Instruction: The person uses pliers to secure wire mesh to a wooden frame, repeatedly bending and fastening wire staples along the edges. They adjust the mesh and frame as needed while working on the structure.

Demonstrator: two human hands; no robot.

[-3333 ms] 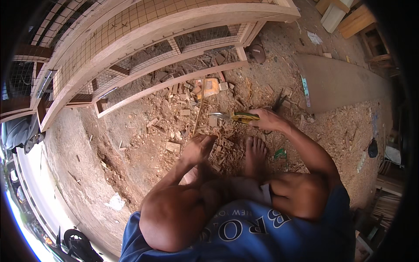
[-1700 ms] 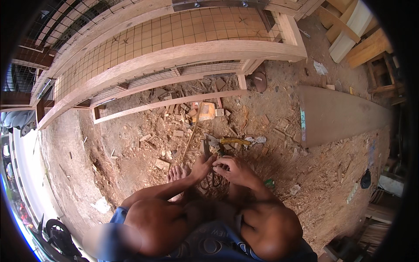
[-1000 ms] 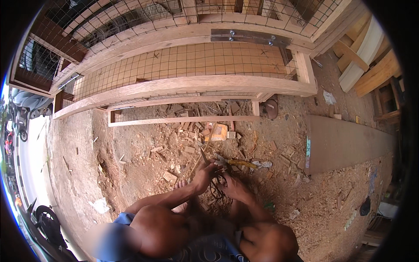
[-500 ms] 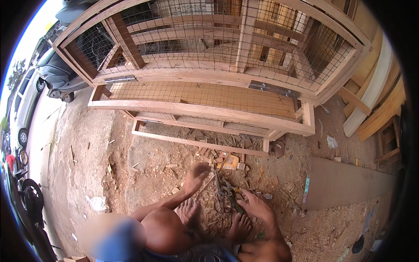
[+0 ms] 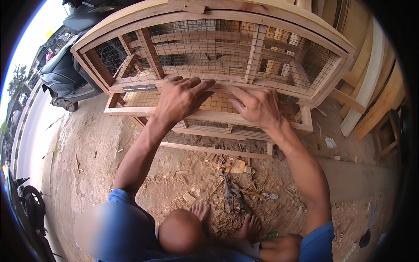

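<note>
While the person squats barefoot on the dirt floor, both arms are stretched out to a big wooden cage with wire mesh panels that stands right in front of them. Left hand lies palm down on the cage's lower front section, fingers spread apart and flat against the wood rail and mesh, not wrapped around anything. Right hand sits just beside it on the same section, fingers also apart and a bit curled, tips pressing on the mesh; can't tell if they're hooked into the wire or just resting on it. There's a metal hinge on the rail to the left of the left hand. Below the cage, the floor is a mess of wood offcuts and shavings, with one lighter wood block sitting among them. Down near the person's bare feet there's a pair of pliers lying on the dirt, plus a yellow-handled tool just beside it, both well apart from the hands. Off to the left a dark scooter is parked next to the cage, and on the right some wooden planks lean against the wall. Blue shorts visible at the bottom.
</note>
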